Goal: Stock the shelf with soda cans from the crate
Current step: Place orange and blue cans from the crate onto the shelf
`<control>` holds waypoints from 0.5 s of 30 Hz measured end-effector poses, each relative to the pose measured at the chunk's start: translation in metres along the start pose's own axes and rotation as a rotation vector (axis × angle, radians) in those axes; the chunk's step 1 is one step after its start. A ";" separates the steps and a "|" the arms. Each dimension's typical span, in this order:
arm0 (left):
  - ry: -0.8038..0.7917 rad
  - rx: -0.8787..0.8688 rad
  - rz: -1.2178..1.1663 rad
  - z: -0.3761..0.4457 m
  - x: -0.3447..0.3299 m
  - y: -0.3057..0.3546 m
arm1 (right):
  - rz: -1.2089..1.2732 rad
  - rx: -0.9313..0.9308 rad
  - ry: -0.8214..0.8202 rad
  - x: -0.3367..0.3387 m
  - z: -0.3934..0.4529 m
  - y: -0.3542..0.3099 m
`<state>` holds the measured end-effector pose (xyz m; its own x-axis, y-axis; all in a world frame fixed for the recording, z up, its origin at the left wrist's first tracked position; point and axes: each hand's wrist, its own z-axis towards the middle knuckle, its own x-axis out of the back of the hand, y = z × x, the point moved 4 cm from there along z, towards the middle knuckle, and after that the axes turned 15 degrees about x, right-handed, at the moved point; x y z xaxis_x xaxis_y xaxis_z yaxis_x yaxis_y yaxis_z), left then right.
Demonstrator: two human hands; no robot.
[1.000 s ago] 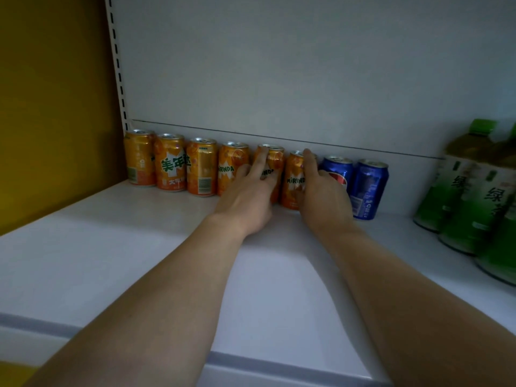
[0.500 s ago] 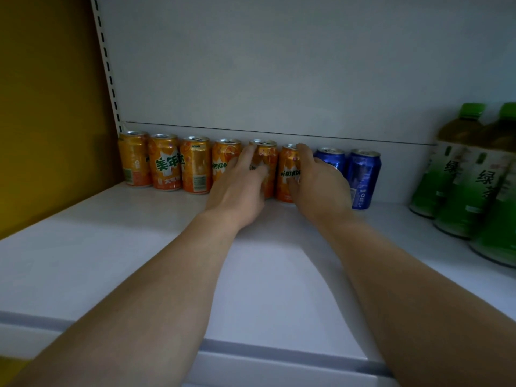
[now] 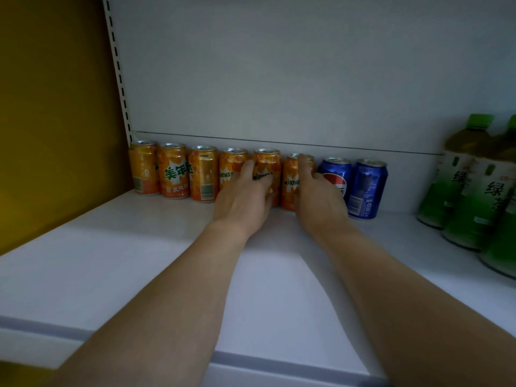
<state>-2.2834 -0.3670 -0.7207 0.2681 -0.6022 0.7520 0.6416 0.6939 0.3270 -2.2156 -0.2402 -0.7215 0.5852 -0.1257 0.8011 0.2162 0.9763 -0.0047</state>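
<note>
**Both hands on orange cans at back of shelf**

Left hand [image 3: 245, 199] wrapped around fifth orange can [image 3: 267, 174], fingers curled on its left side. Right hand [image 3: 318, 196] gripping sixth orange can [image 3: 291, 182], index finger hooked over its top. Standing upright in one row against far wall: four more orange cans [image 3: 173, 170] to left, two blue cans [image 3: 368, 188] just right, all close together. Green tea bottles [image 3: 469, 191] farther right, apart from row. White shelf [image 3: 139, 261] bare from row to near edge; yellow panel [image 3: 55, 121] at left.
</note>
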 end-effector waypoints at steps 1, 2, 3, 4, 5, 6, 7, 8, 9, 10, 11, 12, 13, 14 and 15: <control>-0.009 0.000 -0.002 0.000 0.000 0.000 | 0.006 -0.001 -0.004 0.000 0.000 0.001; -0.018 -0.001 -0.005 -0.001 0.000 0.001 | 0.010 -0.002 -0.008 0.000 0.000 0.001; -0.028 0.001 -0.009 -0.001 0.000 0.001 | 0.014 0.000 -0.011 0.000 0.000 0.002; -0.033 0.005 -0.015 -0.001 0.000 0.001 | 0.018 0.003 -0.014 0.000 -0.001 0.001; -0.039 0.010 -0.021 -0.001 -0.001 0.000 | 0.019 0.004 -0.017 0.000 -0.001 0.001; -0.045 0.015 -0.026 -0.001 -0.001 -0.001 | 0.010 0.006 -0.015 0.001 -0.002 0.001; -0.053 0.018 -0.031 -0.001 -0.001 -0.001 | -0.007 0.010 -0.009 0.001 -0.002 0.000; -0.059 0.018 -0.036 -0.001 -0.001 -0.002 | -0.022 0.015 0.004 0.002 -0.002 -0.001; -0.059 0.016 -0.040 -0.001 -0.001 -0.002 | -0.030 0.022 0.020 0.003 -0.002 -0.001; -0.055 0.014 -0.042 -0.001 -0.002 -0.003 | -0.030 0.029 0.035 0.004 -0.002 -0.002; -0.047 0.014 -0.044 0.000 -0.002 -0.004 | -0.030 0.034 0.049 0.005 -0.002 -0.002; -0.040 0.017 -0.046 0.000 -0.002 -0.005 | -0.034 0.035 0.060 0.006 -0.001 -0.002; -0.035 0.022 -0.047 0.001 -0.002 -0.006 | -0.040 0.030 0.069 0.007 -0.001 -0.002; -0.030 0.025 -0.047 0.002 -0.002 -0.007 | -0.046 0.025 0.077 0.010 -0.001 -0.003; -0.026 0.026 -0.049 0.002 -0.002 -0.007 | -0.052 0.023 0.085 0.012 -0.002 -0.003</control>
<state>-2.2902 -0.3699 -0.7238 0.2177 -0.6252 0.7495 0.6347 0.6741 0.3779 -2.2080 -0.2452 -0.7126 0.6383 -0.1897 0.7460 0.2307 0.9718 0.0497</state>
